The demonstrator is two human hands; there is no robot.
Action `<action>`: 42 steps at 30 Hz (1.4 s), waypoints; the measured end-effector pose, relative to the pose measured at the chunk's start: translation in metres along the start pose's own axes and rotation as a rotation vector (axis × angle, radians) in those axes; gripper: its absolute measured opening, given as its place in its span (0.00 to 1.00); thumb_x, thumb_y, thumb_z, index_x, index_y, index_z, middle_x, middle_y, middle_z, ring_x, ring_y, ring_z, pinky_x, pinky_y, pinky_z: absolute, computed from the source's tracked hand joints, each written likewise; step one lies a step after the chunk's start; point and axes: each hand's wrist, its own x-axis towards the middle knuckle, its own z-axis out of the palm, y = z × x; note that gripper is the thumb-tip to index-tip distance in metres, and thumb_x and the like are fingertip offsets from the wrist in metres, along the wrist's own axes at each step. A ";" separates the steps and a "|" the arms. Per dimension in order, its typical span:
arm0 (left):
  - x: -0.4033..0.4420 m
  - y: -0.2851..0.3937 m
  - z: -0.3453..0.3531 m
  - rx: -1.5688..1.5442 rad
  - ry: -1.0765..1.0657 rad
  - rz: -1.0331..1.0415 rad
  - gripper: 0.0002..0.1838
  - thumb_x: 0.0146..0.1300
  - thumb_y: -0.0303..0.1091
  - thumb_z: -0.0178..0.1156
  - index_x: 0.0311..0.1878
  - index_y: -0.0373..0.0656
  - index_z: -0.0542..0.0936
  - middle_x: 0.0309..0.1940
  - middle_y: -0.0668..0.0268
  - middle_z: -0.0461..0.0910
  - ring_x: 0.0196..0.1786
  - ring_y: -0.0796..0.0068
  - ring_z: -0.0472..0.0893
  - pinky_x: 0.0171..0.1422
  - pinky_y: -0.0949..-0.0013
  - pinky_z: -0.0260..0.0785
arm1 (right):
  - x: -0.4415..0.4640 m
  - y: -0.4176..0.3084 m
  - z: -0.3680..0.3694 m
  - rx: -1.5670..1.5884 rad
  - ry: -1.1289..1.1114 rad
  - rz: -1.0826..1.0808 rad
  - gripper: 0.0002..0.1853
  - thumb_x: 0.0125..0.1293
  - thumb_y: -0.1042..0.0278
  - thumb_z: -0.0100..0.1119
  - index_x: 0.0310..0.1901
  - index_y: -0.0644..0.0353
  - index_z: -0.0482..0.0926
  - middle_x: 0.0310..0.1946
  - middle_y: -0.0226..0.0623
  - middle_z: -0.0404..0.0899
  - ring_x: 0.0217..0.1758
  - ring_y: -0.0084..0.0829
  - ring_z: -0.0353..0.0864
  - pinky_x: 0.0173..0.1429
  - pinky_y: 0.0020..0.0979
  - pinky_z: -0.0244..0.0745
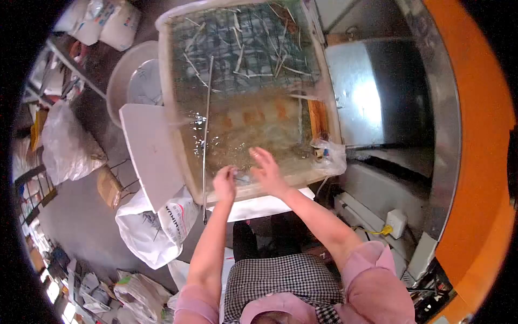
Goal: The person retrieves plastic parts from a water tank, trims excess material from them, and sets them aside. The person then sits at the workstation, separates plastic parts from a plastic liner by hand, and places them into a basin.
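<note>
Water tub (166, 65): left hand (225, 184), grip unclear, and open right hand (268, 175) apart, near edge, likely containing splashes.

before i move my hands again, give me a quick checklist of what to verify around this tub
1. Right hand free: ok, fingers spread, nothing seen in them.
2. Left hand free: cannot tell, something small and pale shows at its fingertips.
3. Thin rod clear of both hands: ok, it runs along the tub's left part, just beyond the left hand.
4. Water clear: not ok, brown and murky in front of the hands.
5. White board at the tub's left secure: cannot tell, its support is not visible.
6. Yellow plug dry: cannot tell, too small to judge.
</note>
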 end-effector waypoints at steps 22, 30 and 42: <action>-0.144 -0.237 -0.330 -0.357 0.274 -1.005 0.40 0.53 0.30 0.63 0.67 0.56 0.53 0.63 0.56 0.57 0.57 0.56 0.65 0.42 0.48 0.70 | -0.113 -0.013 -0.077 -0.483 -0.194 0.853 0.21 0.57 0.63 0.56 0.51 0.67 0.72 0.52 0.54 0.70 0.57 0.48 0.68 0.61 0.37 0.62; -0.140 -0.152 -0.304 0.279 0.254 -0.194 0.17 0.54 0.23 0.56 0.49 0.40 0.74 0.49 0.55 0.68 0.52 0.59 0.71 0.45 0.65 0.72 | -0.125 0.001 -0.063 -0.503 -0.230 0.783 0.25 0.57 0.57 0.54 0.53 0.65 0.71 0.56 0.51 0.67 0.60 0.48 0.64 0.63 0.38 0.60; -0.141 -0.107 -0.202 0.016 0.066 -0.001 0.12 0.55 0.21 0.54 0.44 0.37 0.76 0.49 0.55 0.68 0.51 0.64 0.71 0.46 0.70 0.70 | -0.042 0.108 -0.105 -1.556 -0.576 0.318 0.26 0.62 0.70 0.42 0.64 0.50 0.59 0.70 0.34 0.43 0.73 0.46 0.33 0.68 0.62 0.28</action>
